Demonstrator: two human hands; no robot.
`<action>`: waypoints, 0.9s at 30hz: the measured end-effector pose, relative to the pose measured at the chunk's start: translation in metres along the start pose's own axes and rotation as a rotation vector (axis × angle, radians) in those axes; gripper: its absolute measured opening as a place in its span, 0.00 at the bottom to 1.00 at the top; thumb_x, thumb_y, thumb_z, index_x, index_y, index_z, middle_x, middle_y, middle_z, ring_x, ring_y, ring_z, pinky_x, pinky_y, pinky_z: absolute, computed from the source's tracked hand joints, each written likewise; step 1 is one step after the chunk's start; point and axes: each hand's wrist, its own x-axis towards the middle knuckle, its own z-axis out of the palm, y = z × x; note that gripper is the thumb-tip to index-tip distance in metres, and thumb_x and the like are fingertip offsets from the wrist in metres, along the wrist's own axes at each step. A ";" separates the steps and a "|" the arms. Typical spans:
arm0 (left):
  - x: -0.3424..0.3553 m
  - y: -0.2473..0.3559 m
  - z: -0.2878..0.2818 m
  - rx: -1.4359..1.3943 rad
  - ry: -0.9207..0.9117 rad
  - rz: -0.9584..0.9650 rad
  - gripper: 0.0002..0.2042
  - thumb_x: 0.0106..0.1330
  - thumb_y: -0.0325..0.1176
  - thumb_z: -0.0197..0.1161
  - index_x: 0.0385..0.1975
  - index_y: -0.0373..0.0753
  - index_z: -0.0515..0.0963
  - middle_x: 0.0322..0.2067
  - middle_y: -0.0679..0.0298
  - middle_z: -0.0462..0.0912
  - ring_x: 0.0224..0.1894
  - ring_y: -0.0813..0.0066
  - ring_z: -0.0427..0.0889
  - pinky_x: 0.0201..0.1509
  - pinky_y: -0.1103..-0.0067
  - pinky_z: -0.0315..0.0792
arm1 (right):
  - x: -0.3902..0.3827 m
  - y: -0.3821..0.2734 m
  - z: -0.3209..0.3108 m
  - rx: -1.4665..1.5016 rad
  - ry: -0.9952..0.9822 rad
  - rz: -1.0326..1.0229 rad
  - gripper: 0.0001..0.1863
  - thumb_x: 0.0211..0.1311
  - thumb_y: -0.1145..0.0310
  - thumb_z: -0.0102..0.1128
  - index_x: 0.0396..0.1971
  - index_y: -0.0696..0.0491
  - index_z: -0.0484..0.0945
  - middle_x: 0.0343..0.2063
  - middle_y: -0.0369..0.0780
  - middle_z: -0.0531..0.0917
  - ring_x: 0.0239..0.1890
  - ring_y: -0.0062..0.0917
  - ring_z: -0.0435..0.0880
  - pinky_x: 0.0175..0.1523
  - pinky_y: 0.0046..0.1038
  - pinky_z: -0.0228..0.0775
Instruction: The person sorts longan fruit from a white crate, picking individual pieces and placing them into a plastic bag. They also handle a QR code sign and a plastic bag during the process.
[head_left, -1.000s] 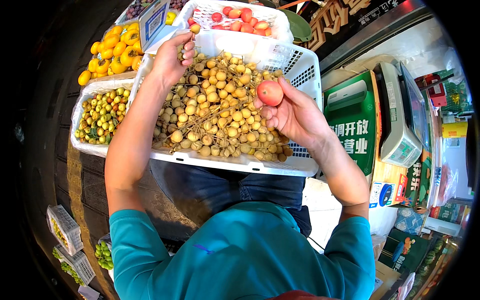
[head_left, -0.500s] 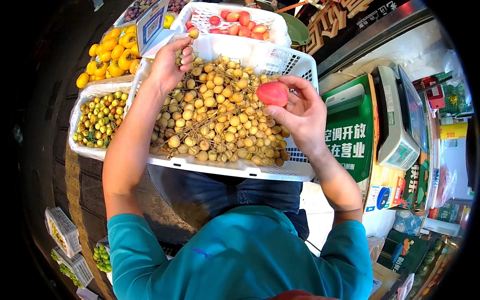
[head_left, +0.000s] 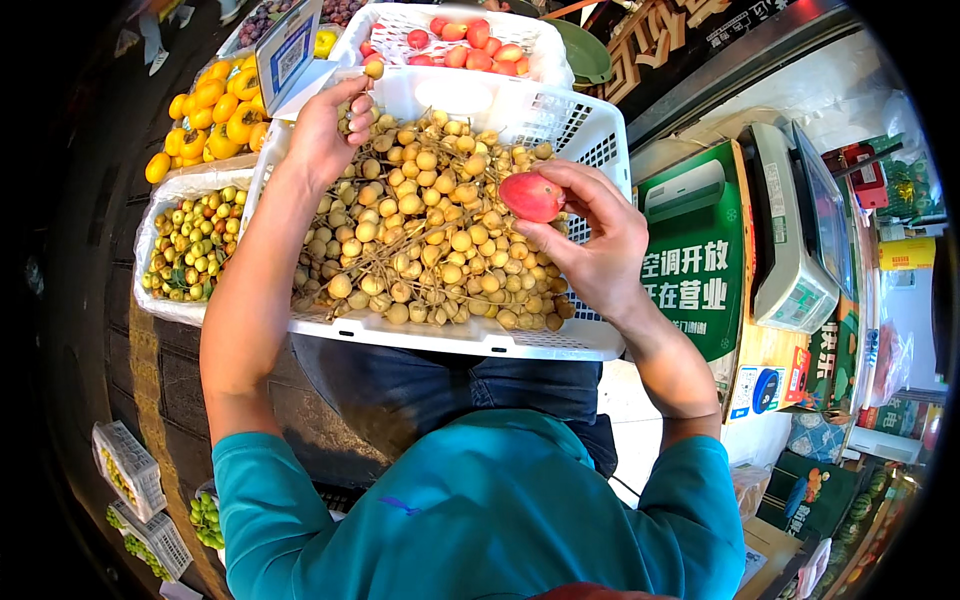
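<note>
A red fruit [head_left: 531, 196] is gripped between the thumb and curled fingers of the right hand [head_left: 597, 245], over the white crate [head_left: 560, 345] of small tan fruits [head_left: 425, 240]. One such tan fruit [head_left: 373, 70] is pinched in the left hand [head_left: 325, 125] at the crate's far rim.
</note>
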 end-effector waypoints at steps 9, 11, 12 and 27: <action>0.000 -0.001 0.007 -0.010 0.015 -0.001 0.07 0.73 0.33 0.53 0.43 0.37 0.71 0.23 0.73 0.66 0.22 0.85 0.62 0.22 0.87 0.53 | 0.002 0.007 -0.004 0.328 -0.033 0.267 0.22 0.59 0.70 0.71 0.52 0.60 0.77 0.45 0.45 0.84 0.42 0.24 0.85 0.45 0.25 0.82; 0.001 0.000 0.005 -0.016 0.002 -0.014 0.07 0.73 0.33 0.53 0.43 0.37 0.71 0.22 0.73 0.66 0.22 0.85 0.62 0.21 0.87 0.53 | 0.009 0.005 -0.010 0.754 -0.088 0.571 0.21 0.65 0.67 0.66 0.55 0.60 0.75 0.43 0.45 0.84 0.38 0.24 0.86 0.41 0.23 0.82; 0.000 0.000 0.003 -0.028 -0.008 -0.010 0.06 0.73 0.32 0.53 0.43 0.38 0.71 0.22 0.73 0.66 0.21 0.85 0.62 0.21 0.87 0.53 | 0.010 0.012 -0.012 0.886 -0.103 0.654 0.22 0.73 0.61 0.56 0.58 0.60 0.71 0.40 0.47 0.84 0.32 0.24 0.85 0.35 0.23 0.81; -0.002 0.000 0.001 0.024 0.047 0.000 0.06 0.72 0.34 0.53 0.42 0.40 0.73 0.23 0.74 0.68 0.21 0.86 0.62 0.21 0.87 0.53 | 0.086 0.065 -0.020 0.352 0.117 0.417 0.19 0.69 0.62 0.62 0.53 0.59 0.77 0.35 0.36 0.85 0.33 0.14 0.83 0.35 0.17 0.73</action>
